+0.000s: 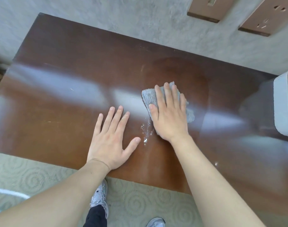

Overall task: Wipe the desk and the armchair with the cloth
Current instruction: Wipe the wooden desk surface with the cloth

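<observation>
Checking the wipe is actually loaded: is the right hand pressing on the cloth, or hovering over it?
Touching. The head view shows the right hand flat on the grey cloth, fingers spread across it, with the cloth lying on the desk.

We see both bare forearms reaching forward, palms down. Our left hand [113,140] lies flat, fingers [119,115] spread straight, thumb splayed out to the right, holding nothing. Our right hand [170,113] is also flat, fingers together and extended, thumb tucked along the left side, pressing down on a small grey terry cloth [150,97]. The hands sit side by side, not touching.
</observation>
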Action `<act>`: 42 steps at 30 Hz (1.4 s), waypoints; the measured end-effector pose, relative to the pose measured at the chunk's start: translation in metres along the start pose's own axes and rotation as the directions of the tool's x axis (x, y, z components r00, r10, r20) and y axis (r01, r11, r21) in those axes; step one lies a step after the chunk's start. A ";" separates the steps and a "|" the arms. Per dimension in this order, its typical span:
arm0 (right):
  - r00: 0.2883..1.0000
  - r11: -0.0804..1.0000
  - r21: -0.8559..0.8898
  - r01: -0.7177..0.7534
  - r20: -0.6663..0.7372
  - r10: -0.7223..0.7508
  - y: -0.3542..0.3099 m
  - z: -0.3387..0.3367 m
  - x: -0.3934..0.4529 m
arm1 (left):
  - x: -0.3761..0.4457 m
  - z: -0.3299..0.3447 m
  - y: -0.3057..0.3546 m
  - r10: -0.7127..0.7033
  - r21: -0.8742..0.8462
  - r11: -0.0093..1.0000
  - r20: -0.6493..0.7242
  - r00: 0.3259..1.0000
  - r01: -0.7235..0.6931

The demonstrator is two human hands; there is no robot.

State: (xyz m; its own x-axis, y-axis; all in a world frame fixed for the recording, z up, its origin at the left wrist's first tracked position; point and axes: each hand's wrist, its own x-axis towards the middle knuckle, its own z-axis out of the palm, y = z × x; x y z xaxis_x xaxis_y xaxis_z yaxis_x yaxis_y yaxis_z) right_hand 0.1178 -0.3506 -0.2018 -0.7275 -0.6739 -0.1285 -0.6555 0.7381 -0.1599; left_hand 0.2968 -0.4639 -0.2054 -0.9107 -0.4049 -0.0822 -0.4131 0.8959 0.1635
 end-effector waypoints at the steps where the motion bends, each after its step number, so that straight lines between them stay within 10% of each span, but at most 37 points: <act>1: 1.000 1.000 0.004 -0.028 -0.005 0.028 0.000 0.002 -0.018 | 0.000 0.000 0.000 -0.012 0.003 1.000 -0.001 1.000 0.012; 12: 0.987 0.990 0.029 -0.140 0.086 0.137 -0.039 0.028 -0.172 | -0.001 0.001 0.007 -0.170 0.083 0.982 0.017 0.985 0.168; 29: 0.997 0.998 0.004 -0.059 0.056 0.059 -0.016 -0.010 0.126 | 0.002 0.005 0.004 -0.140 0.096 0.986 0.008 0.990 0.139; 42: 0.988 0.987 0.056 -0.152 -0.009 0.152 -0.040 0.033 -0.153 | -0.001 0.003 0.005 -0.140 0.079 0.987 0.027 0.990 0.138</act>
State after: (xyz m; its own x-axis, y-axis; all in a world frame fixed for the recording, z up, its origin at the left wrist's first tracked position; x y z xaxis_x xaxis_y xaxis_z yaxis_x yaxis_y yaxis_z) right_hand 0.2623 -0.2784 -0.2081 -0.8208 -0.5533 -0.1424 -0.5253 0.8288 -0.1927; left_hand 0.2953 -0.4584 -0.2070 -0.8431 -0.5214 -0.1312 -0.5327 0.8432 0.0723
